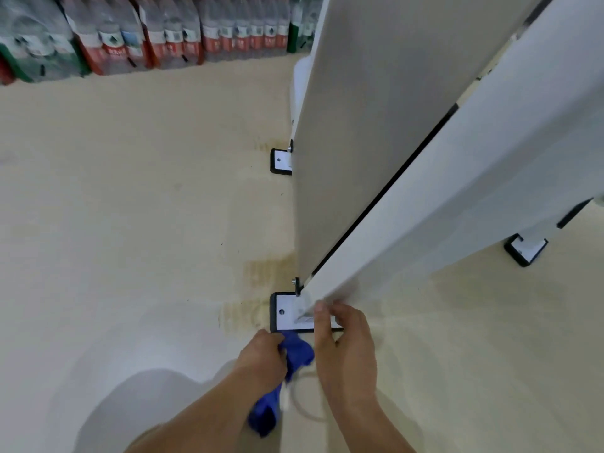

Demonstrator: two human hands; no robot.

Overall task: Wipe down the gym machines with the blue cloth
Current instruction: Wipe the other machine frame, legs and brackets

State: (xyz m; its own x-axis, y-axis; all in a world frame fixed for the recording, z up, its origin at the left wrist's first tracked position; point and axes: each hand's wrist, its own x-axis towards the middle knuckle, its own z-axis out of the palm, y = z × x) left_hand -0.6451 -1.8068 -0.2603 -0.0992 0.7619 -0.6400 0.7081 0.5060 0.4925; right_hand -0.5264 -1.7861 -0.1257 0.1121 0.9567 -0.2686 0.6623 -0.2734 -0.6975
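A white gym machine frame (408, 165) rises from the beige floor on black-edged foot plates. The nearest foot plate (287, 313) lies just ahead of my hands. My left hand (261, 358) grips the bunched blue cloth (295, 351), whose tail hangs down past my wrist. My right hand (346, 338) reaches to the base of the white post, fingers curled at its lower corner over the foot plate; what it holds there is hidden.
Shrink-wrapped packs of water bottles (157, 34) line the far wall. Two more foot plates stand at the back (280, 161) and at the right (526, 250). A thin white cord (304, 407) loops on the floor between my arms. Open beige floor (130, 207) spreads left.
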